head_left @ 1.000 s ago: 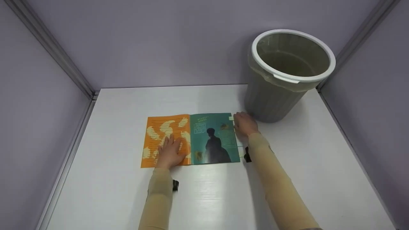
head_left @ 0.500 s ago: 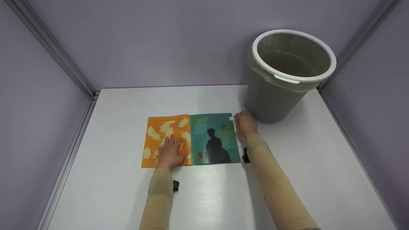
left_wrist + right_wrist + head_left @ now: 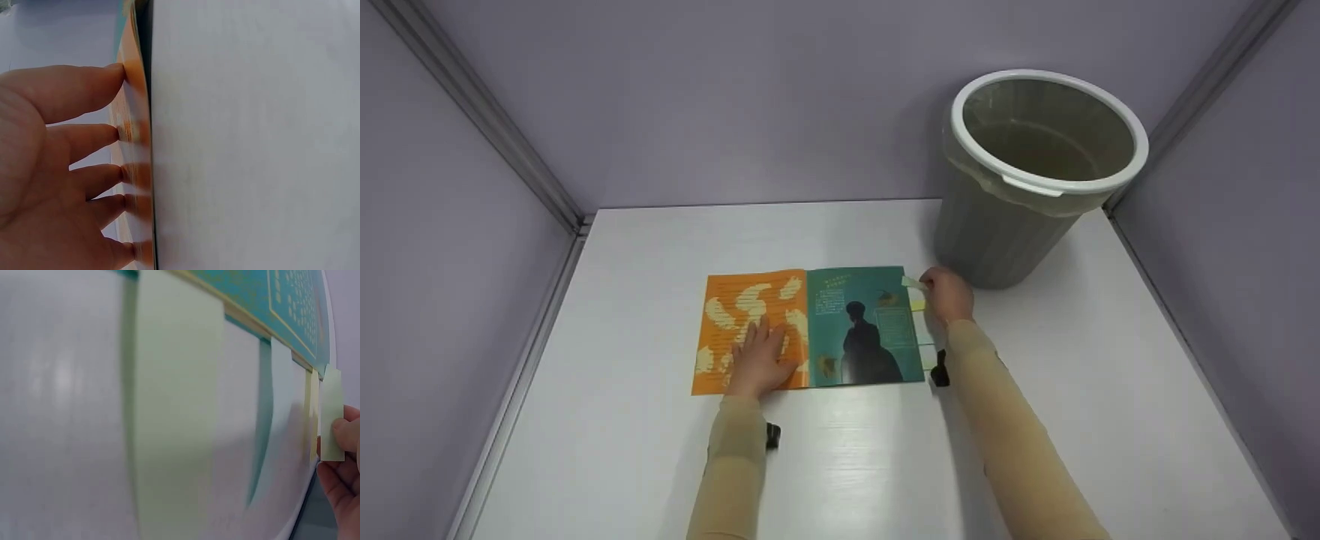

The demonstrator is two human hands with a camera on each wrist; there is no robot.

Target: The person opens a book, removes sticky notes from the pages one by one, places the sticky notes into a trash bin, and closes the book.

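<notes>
An open magazine [image 3: 855,285] lies on the white table, with an orange left page and a teal right page bearing a dark figure. My left hand [image 3: 760,360] rests on the orange page, fingers spread and their tips pressing the paper [image 3: 135,112]. At the top of the teal page's outer edge, my right hand [image 3: 949,294] pinches a pale green sticky tab [image 3: 332,396] between thumb and finger. Whether that tab still sticks to the page cannot be told. Below it, a yellow tab [image 3: 918,306], a pale blue tab [image 3: 278,382] and another green tab [image 3: 177,394] jut out.
A grey trash bin [image 3: 997,232] with a white rim and a clear liner stands at the table's back right, close behind my right hand. Pale walls [image 3: 750,105] enclose the table [image 3: 840,465] at the back and both sides.
My right hand has moved slightly right and toward me, now pinching the top green tab, which sits tilted at the page edge. The yellow tab shows more. My left hand stays put.
</notes>
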